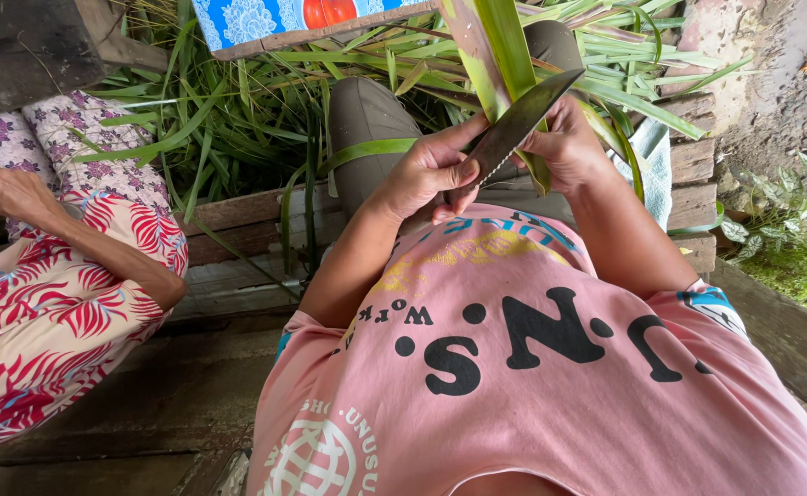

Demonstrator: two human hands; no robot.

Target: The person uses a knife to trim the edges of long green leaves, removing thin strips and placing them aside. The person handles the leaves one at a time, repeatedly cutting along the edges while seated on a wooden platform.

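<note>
Head view: left hand (426, 174) and right hand (564, 142) grip knife (523, 119) against leaf (490, 46).

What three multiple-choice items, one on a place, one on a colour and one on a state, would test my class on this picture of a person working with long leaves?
1. Where does the pile of long green leaves lie?
A. on wooden planks ahead of the person's knees
B. in a basket
C. on the other person's lap

2. What colour is the wearer's shirt?
A. blue
B. pink
C. white

3. How is the knife held?
A. lying loose on the planks
B. stuck in the wood
C. in the left hand, blade against a leaf strip at the right hand

Answers: A, leaves spread over planks; B, pink cloth fills the foreground; C, the left hand's fingers close on the knife.
</note>
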